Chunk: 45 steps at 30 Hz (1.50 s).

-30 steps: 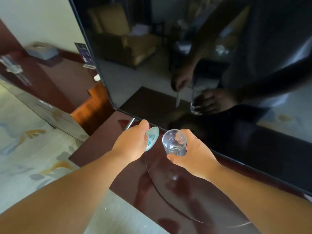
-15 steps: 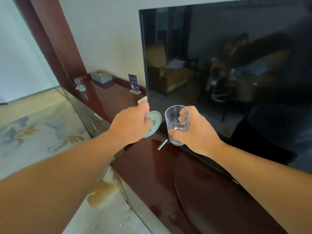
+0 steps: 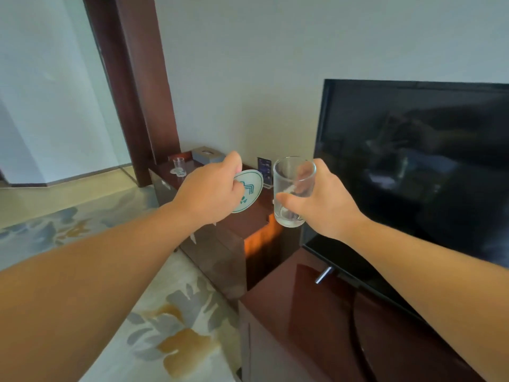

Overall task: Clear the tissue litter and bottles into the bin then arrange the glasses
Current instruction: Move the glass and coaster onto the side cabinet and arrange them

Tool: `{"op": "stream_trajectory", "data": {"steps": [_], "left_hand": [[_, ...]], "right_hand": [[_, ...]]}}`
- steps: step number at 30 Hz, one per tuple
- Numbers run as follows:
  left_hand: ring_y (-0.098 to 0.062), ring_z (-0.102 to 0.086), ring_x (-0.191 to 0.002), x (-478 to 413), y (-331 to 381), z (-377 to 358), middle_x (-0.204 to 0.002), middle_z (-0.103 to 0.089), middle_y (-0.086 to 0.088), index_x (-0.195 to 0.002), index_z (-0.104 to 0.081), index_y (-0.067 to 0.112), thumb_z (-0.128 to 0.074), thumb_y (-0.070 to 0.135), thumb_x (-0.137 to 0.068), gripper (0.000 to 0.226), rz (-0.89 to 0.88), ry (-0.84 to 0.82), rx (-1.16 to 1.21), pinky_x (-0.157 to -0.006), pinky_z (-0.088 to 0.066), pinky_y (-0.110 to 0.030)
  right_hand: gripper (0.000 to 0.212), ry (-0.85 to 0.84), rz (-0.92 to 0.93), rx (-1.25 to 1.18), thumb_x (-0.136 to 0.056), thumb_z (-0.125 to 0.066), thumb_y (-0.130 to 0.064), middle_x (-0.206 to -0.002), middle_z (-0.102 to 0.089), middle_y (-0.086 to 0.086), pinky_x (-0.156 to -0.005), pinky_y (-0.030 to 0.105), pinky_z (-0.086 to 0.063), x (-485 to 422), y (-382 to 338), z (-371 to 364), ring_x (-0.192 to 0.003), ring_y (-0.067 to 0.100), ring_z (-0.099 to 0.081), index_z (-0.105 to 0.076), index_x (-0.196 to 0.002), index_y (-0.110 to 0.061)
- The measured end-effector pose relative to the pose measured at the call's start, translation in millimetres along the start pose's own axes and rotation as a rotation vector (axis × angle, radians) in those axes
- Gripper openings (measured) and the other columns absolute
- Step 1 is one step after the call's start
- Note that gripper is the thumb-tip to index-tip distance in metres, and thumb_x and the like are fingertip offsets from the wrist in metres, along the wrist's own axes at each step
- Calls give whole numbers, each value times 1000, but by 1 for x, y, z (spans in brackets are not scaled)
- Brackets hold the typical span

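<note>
Right hand (image 3: 316, 199): fingers and thumb wrapped round a clear glass (image 3: 292, 188), held upright in the air above the dark wooden cabinet (image 3: 289, 304).
Left hand (image 3: 210, 193): pinches a round white coaster (image 3: 248, 190) with a green logo, just left of the held glass.
Far left: second glass (image 3: 179, 166) standing on the cabinet's far end, near a grey tissue box (image 3: 208, 155).
Behind the coaster: small upright card (image 3: 264, 168).
Right: black television (image 3: 413, 166).
Near left: patterned carpet (image 3: 170, 326).

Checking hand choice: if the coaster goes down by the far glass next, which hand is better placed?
Left, likely: the left hand pinches the coaster and is nearer the far glass; the right hand grips the other glass.
</note>
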<state>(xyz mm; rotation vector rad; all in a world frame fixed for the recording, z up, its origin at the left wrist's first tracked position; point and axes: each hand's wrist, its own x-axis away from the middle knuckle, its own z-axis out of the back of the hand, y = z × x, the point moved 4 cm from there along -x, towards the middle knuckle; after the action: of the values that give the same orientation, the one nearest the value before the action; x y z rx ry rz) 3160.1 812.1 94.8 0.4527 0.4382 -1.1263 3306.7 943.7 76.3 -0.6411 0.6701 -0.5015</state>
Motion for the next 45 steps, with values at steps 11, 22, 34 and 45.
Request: {"op": "stream_trajectory", "data": {"steps": [11, 22, 34, 45], "left_hand": [[-29, -57, -62, 23, -149, 37, -71, -59, -4, -88, -36, 18, -45, 23, -90, 9, 156, 24, -26, -49, -40, -35], [-20, -61, -62, -16, -256, 14, -81, -66, -5, -89, -37, 20, -43, 25, -93, 9, 257, 6, -91, -47, -51, -38], [-20, -61, -65, -129, -366, -50, -84, -65, -2, -90, -36, 19, -41, 24, -95, 9, 298, -53, -80, -46, -46, -35], [-16, -55, -61, -220, -478, -131, -80, -60, -2, -88, -36, 20, -43, 24, -95, 11, 217, -105, 31, -46, -37, -29]], "right_hand": [[53, -72, 1, -71, -72, -76, -46, -96, -62, -10, -73, 29, -48, -52, -73, -112, -85, 4, -59, -46, -109, -23], [52, -165, 68, -123, -74, -75, -44, -100, -61, -7, -67, 19, -43, -147, -83, -206, -90, 10, -60, -46, -111, -24], [51, -196, 58, -127, -74, -75, -42, -92, -58, -12, -65, 22, -44, -308, -55, -293, -82, 4, -58, -45, -111, -23], [51, -142, -64, -56, -71, -76, -43, -89, -59, -13, -66, 24, -46, -414, -23, -377, -80, 4, -59, -46, -108, -25]]}}
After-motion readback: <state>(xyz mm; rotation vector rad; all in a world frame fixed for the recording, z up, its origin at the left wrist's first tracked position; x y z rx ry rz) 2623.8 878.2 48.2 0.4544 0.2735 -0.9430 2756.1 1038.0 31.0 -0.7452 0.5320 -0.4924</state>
